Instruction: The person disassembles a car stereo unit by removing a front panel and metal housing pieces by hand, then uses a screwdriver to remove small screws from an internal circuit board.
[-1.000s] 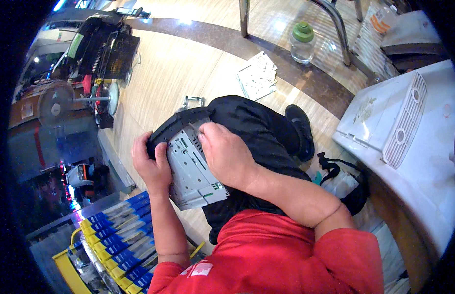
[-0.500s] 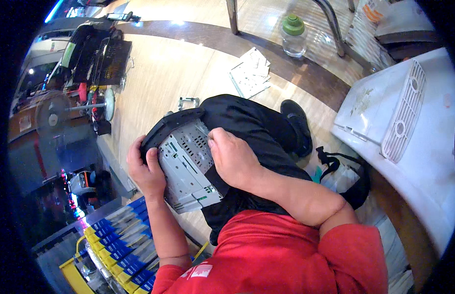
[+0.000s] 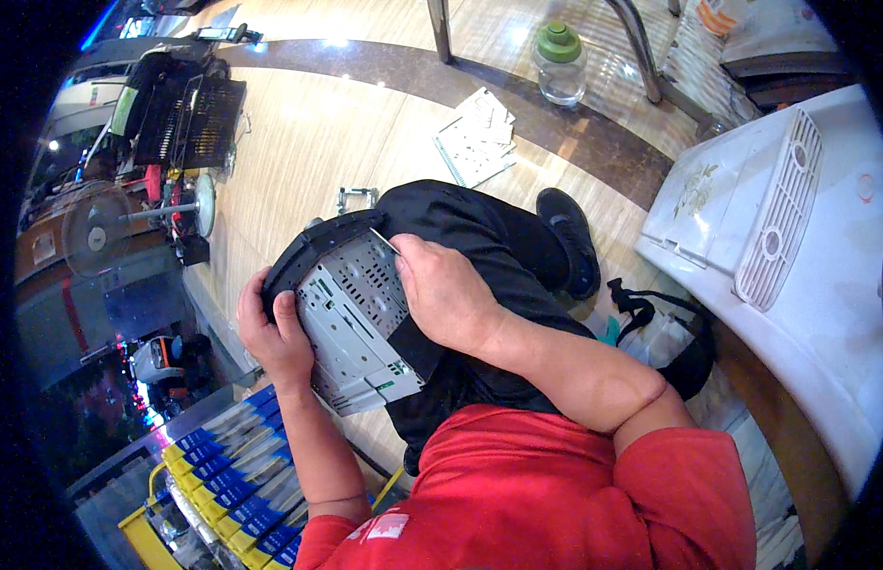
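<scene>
silver metal car stereo chassis w/ black front bezel, tilted on lap (vented side up).

The metal box is silver-grey with a black front and small green tabs, the shirt red, the trousers black, the jar seemingly clear with a green lid.
</scene>
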The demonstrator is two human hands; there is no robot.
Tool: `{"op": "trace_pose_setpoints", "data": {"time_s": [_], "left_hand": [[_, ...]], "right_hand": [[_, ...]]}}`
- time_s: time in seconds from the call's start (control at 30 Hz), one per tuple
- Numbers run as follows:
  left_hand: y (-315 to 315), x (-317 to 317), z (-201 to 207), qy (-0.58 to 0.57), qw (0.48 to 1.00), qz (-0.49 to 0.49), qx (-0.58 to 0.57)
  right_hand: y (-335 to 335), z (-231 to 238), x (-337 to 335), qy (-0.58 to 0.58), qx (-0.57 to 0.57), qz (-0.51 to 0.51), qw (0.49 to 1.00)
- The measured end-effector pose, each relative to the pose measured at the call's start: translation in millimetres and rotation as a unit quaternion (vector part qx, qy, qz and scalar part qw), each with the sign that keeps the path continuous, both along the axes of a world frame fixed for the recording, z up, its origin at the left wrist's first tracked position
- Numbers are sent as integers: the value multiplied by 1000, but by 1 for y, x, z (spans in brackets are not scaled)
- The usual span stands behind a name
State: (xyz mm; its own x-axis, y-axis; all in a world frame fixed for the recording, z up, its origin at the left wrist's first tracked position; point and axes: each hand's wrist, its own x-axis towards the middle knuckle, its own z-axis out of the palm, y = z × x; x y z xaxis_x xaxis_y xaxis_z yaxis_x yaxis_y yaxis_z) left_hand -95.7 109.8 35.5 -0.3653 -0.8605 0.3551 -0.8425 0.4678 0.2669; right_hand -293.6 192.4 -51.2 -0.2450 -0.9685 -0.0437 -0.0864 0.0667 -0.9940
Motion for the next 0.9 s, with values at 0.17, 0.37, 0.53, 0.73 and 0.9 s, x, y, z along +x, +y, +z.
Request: {"op": "trace_pose_setpoints", "data": {"time_s": [0.17, 0.37, 0.53, 0.73, 0.9], "left_hand": [[-1, 0, 1, 6, 1000, -7, -1], [0, 4, -1, 13, 1000, -7, -4], [1, 3, -2, 9, 1000, 1, -11], [3, 2, 0, 10, 1000, 7, -1], [3, 0, 0, 15, 1000, 15, -9]], "right_hand": [[0, 1, 1, -2, 8, -20, 1000], [-2, -3, 6, 3, -29, -53, 998], [-6, -3, 2, -6, -44, -63, 997], [-5, -3, 3, -14, -55, -78, 995], [-5, -3, 3, -28, -50, -79, 995]]}}
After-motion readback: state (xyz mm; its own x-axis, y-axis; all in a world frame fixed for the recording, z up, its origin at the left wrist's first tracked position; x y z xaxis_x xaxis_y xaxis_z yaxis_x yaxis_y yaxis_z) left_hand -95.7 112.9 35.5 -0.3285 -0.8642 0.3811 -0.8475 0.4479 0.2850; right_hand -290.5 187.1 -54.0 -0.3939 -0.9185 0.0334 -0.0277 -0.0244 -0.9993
